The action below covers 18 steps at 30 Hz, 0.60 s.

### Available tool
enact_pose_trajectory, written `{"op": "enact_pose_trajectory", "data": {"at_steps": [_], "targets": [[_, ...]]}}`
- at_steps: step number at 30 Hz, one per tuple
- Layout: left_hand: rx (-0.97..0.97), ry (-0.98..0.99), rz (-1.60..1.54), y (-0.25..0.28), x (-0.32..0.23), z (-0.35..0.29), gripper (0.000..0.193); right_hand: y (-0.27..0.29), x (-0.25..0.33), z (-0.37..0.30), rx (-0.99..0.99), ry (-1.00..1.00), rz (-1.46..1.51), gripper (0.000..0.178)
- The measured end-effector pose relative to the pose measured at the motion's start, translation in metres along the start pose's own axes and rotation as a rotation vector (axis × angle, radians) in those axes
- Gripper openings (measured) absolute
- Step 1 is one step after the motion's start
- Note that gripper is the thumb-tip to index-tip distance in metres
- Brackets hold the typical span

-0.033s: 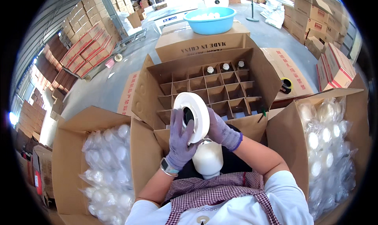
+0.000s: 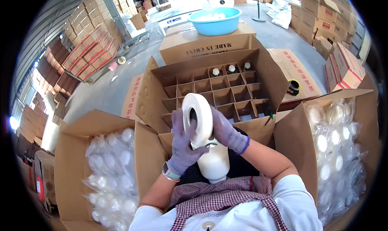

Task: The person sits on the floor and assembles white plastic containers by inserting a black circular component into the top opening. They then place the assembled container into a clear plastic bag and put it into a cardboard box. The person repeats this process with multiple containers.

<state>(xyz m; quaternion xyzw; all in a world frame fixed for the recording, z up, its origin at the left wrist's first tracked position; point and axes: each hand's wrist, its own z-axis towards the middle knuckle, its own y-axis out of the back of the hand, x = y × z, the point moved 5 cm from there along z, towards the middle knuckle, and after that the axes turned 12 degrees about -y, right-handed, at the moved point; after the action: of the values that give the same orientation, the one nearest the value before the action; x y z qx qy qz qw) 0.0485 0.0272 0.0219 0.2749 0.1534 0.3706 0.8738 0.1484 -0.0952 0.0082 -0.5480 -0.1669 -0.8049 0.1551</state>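
— Close against the chest, what is being held?
— A white roll [image 2: 197,118] is gripped on edge between both gloved hands, directly over a white bottle [image 2: 214,165] pressed against the apron. The left hand [image 2: 182,144] is wrapped around the roll's near side, its grip closed on the rim; the right hand [image 2: 224,130] is cupped on the far side, its grip closed too. The roll seems to be kept upright so its edge meets the bottle's top, though the contact is hidden.
— And the boxes on either side?
— At the left, an open box [image 2: 72,158] is filled with bagged white bottles; at the right, a second open box [image 2: 293,144] holds the same. Both are kept within arm's reach.
— Further out?
— Ahead, a divided carton [image 2: 153,97] is set open. Three capped bottles [image 2: 229,69] are seen in its far row; the other cells look empty. Beyond, a blue basin [image 2: 216,25] with white pieces rests on a closed carton [image 2: 202,45].
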Motion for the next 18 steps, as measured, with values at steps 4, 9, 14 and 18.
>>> {"op": "enact_pose_trajectory", "data": {"at_steps": [4,9,14,18], "targets": [[-0.061,0.798,-1.065,0.004,0.01,0.005,0.077,-0.003,0.039,-0.011,0.051,0.504,-0.526,0.052],[0.368,-0.136,0.261,-0.001,-0.02,0.015,0.081,-0.01,-0.039,-0.004,0.205,0.1,-0.204,0.051],[-0.127,0.56,-0.791,0.013,0.003,0.008,0.082,-0.007,0.029,-0.01,0.097,-0.118,-0.222,0.042],[-0.1,0.764,-1.289,0.003,-0.002,0.0,0.092,-0.013,0.021,-0.015,0.001,0.208,-0.424,0.048]]}}
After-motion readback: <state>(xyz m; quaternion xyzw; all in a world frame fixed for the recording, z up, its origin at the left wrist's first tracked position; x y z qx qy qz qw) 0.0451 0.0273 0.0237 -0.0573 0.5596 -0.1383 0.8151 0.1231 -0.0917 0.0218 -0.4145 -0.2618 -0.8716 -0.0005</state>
